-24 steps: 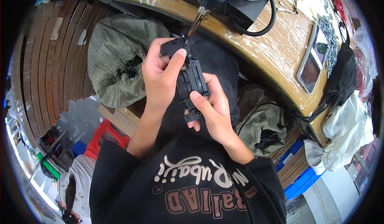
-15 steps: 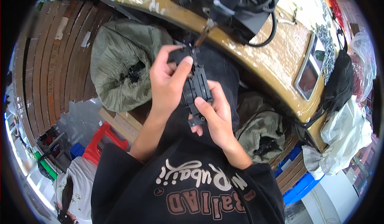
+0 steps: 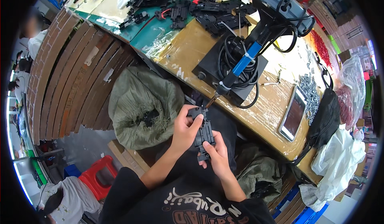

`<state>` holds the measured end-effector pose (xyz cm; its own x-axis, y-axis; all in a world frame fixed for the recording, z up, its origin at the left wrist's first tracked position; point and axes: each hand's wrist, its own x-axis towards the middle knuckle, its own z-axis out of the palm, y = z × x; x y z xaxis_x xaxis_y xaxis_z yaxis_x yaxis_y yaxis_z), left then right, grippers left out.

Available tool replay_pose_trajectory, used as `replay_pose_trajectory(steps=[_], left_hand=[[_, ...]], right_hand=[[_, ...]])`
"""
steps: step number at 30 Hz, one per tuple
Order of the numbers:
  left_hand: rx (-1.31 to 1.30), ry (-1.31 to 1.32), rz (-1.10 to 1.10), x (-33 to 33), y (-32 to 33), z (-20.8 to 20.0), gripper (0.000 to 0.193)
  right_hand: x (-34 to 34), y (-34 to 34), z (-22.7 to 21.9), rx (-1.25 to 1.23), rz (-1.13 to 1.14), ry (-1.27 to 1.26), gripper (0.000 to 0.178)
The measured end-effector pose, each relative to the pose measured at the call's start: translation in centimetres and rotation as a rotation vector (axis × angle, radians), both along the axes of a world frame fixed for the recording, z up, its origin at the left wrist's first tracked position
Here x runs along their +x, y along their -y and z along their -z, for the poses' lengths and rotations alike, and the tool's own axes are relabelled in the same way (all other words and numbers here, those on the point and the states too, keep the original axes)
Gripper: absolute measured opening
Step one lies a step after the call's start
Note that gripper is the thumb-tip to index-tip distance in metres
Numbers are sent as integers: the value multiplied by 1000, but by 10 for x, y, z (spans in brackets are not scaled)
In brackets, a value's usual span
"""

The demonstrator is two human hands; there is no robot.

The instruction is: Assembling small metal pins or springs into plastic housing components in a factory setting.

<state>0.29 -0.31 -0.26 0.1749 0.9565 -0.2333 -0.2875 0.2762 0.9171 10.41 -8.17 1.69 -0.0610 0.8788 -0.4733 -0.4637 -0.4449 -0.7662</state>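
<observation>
Between my two hands is a long black plastic part (image 3: 205, 133) with ridges and slots, tilted over my lap at the table's edge. My left hand (image 3: 185, 131) grips its upper end, thumb on top. Around the lower end my right hand (image 3: 218, 156) is closed, its thumb pressed on the near face. A soldering iron (image 3: 247, 59) with a blue and black handle slants down from the table. Its brownish tip comes close to the part's top end, and I cannot tell whether they touch.
A black box (image 3: 210, 70) with coiled cable stands on the worktable (image 3: 176, 50). Several similar black parts (image 3: 218, 12) lie behind it. On the right are a phone (image 3: 293, 114), a pile of small metal pieces (image 3: 310, 94) and a black bag (image 3: 320, 116). Below stand two grey-green sacks (image 3: 128, 104).
The view has tilted up, so more of the tabletop shows and my hands appear lower. Both hands keep hold of the black plastic part.
</observation>
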Motion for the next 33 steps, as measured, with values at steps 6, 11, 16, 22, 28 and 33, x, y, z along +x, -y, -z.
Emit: replay_pose_trajectory(steps=[6,11,16,22,28,33], left_hand=[[-95,-222,144,-51,5,57,20],[466,-1140,-33,-166,-11,207,13],[166,-1532,226,-269,7,241,15],[-19,-1666,716,-275,18,197,30],[-308,-1222,-235,-357,-25,217,38],[-22,-1685,582,-390,-69,163,46]], right_hand=[[61,34,23,-136,-277,368,27],[154,140,32,-257,-88,491,17],[207,257,50,-475,172,387,8],[225,375,96,-885,426,308,13],[230,407,122,-929,544,196,19],[237,398,102,-762,579,176,20]])
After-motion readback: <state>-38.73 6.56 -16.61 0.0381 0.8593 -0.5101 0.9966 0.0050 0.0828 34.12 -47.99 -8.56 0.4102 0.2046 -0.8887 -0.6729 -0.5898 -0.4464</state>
